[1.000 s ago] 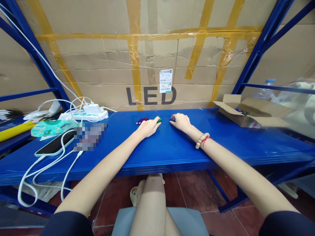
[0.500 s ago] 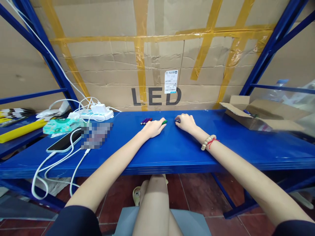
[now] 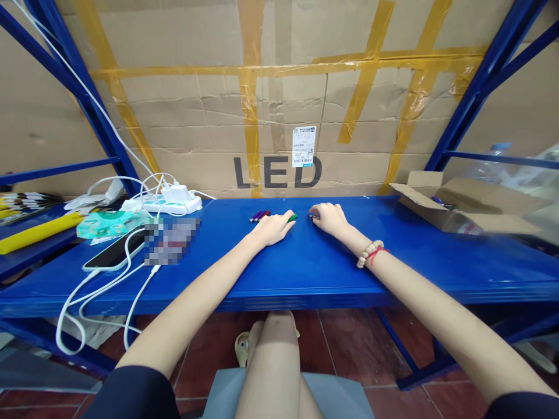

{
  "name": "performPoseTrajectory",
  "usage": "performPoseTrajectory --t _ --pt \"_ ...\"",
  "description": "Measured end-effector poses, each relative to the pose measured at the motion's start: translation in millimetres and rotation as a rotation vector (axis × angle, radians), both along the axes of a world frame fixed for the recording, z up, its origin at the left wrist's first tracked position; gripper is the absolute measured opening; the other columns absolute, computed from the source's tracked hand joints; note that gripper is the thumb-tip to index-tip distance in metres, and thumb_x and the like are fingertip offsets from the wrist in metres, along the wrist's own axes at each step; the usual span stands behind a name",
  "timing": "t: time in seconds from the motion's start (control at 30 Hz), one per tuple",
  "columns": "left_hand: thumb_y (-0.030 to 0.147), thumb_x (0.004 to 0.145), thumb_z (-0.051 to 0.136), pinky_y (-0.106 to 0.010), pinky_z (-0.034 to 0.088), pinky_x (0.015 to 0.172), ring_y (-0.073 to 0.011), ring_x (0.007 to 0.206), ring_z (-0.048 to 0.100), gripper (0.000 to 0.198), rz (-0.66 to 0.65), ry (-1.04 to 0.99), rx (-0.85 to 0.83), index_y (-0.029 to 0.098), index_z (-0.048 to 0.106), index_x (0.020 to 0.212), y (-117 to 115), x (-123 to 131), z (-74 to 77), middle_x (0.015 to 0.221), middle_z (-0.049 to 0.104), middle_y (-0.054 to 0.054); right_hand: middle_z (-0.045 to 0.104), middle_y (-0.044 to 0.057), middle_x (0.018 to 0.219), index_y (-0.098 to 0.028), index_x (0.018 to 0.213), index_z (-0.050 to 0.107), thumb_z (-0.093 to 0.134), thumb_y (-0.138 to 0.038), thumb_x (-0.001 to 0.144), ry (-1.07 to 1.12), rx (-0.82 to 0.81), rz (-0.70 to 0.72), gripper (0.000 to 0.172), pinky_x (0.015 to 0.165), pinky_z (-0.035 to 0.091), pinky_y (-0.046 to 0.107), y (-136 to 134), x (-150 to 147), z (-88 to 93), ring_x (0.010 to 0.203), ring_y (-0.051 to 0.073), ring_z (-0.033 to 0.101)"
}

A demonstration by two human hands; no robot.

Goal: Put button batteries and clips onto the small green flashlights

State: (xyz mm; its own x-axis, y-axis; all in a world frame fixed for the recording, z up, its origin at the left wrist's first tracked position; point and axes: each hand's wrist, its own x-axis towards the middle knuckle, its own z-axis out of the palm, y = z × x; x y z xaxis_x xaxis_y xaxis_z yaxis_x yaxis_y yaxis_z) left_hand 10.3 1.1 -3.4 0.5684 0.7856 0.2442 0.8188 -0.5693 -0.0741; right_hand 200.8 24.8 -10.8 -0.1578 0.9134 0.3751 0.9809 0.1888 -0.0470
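- L hand (image 3: pixel 273 228) palm-down on blue metal desk (image 3: pixel 301 267); can't tell if fingers grip or just rest.
- Slim purple rods (image 3: pixel 255 216) + red rod (image 3: pixel 265 213) on desk, just beyond L hand, approx. parallel, slanting near-L to far-R.
- Slim green rod (image 3: pixel 292 218) pokes out at L fingers, long axis approx. L–R, toward R hand (image 3: pixel 331 219); L hand nearer.
- R fingers pinch small dark shiny piece (image 3: pixel 311 216), mostly hidden; gap btwn it & green rod.

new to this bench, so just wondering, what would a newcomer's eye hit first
Probably the big black LED lettering on the taped cardboard behind the blue table. Next, the purple and red pens beside the left hand, and the beaded bracelet on the right wrist.
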Motion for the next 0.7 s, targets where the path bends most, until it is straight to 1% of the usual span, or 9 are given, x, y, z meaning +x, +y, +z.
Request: performPoseTrajectory --t 0.2,0.47,0.7 --pt "0.038 0.094 0.021 -0.032 0.047 0.069 -0.0257 0.088 0.064 0.033 -0.016 -0.010 0.013 0.021 0.039 0.116 0.6 -0.7 -1.4 0.098 0.066 -0.009 0.069 0.003 0.092 -0.021 0.102 0.061 0.050 -0.011 0.073 0.032 0.002 0.013 0.033 0.074 0.034 0.032 0.0 -0.4 0.7 0.093 0.022 0.058" --pt "0.038 0.094 0.021 -0.032 0.047 0.071 -0.0254 0.091 0.063 0.033 -0.022 -0.002 0.003 0.021 0.039 0.115 -1.7 -0.4 0.8 0.101 0.066 -0.009 0.070 0.002 0.091 -0.020 0.102 0.061 0.052 -0.010 0.073 0.058 -0.027 0.012 0.032 0.075 0.037 0.031 -6.3 -3.3 6.3 0.093 0.021 0.059" --pt "0.038 0.093 0.020 -0.031 0.048 0.067 -0.0258 0.088 0.064 0.034 -0.025 0.016 0.025 0.020 0.040 0.115 -1.7 -0.9 -0.5 0.098 0.066 -0.009 0.069 0.002 0.091 -0.019 0.104 0.060 0.054 -0.011 0.074 0.078 -0.045 0.022 0.031 0.074 0.040 0.029 -9.4 -4.0 9.2 0.091 0.020 0.061"
